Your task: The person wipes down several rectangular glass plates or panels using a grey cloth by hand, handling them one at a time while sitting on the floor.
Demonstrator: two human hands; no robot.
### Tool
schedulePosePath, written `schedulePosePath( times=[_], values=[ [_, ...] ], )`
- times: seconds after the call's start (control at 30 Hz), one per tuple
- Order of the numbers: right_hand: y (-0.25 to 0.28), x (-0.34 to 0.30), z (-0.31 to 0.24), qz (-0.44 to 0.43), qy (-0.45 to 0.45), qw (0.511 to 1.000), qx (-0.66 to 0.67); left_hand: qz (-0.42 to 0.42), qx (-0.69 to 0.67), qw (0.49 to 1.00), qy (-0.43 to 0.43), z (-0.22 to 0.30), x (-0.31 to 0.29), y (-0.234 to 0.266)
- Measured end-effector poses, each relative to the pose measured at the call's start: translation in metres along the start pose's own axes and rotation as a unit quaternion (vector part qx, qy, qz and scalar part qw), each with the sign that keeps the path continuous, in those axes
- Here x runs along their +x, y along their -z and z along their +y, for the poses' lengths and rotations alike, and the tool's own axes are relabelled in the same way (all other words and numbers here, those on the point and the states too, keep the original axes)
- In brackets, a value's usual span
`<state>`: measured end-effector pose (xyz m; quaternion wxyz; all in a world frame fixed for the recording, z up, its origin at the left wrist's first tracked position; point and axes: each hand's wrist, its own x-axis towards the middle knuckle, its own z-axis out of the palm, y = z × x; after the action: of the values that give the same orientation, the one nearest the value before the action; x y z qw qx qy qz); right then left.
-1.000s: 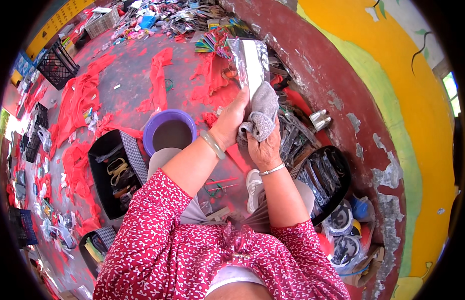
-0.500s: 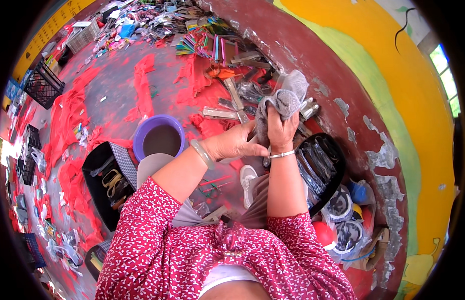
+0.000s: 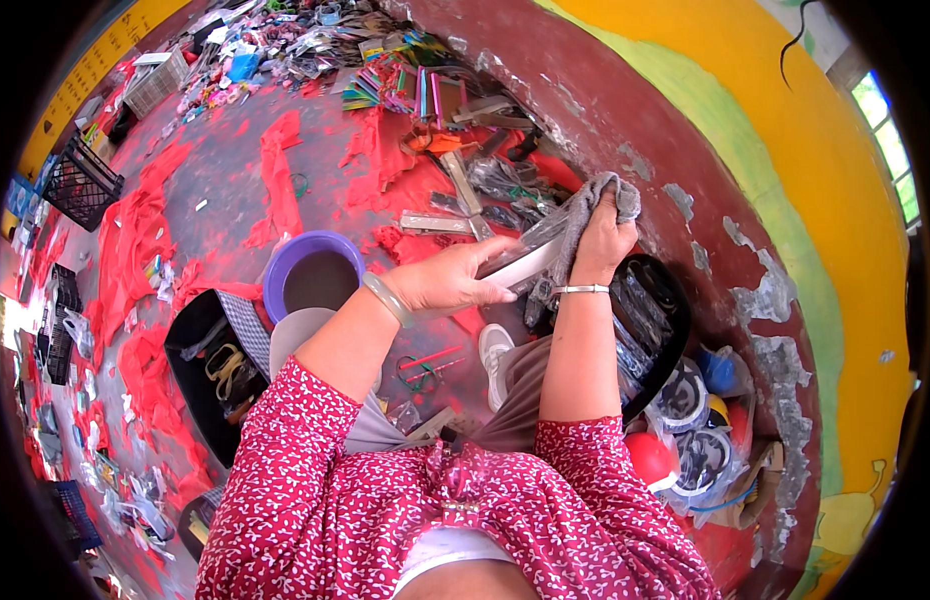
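My left hand pinches the near end of a long, narrow package, pale along its edge and dark and shiny on top. My right hand is closed on a grey cloth, which is wrapped over the package's far end and hides it. To the left, a purple basin of murky water stands on the floor. Just right of my right forearm is a black bin with dark, plastic-wrapped items in it. Similar long pale packages lie beyond my hands.
A black container with a checked cloth and straps sits at left. Wrapped wheel-like items and a red ball-shaped thing lie at lower right. A peeling red wall runs along the right. Red sheeting and mixed goods cover the floor.
My right hand and the cloth have moved right and slightly down, away from my left hand. More of the package now shows between my hands.
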<state>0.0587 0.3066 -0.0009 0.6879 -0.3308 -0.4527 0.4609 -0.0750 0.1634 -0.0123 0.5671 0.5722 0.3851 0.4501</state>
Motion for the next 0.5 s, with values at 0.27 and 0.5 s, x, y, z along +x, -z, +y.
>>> schedulePosePath(
  times=[0.27, 0.5],
  values=[
    [0.025, 0.016, 0.002, -0.162, -0.188, 0.917, 0.311, 0.118, -0.167, 0.978, 0.026, 0.003, 0.001, 0.011],
    [0.003, -0.002, -0.01, -0.311, -0.077, 0.947, 0.034, 0.204, -0.273, 0.94, -0.027, 0.012, 0.0, 0.021]
  ],
)
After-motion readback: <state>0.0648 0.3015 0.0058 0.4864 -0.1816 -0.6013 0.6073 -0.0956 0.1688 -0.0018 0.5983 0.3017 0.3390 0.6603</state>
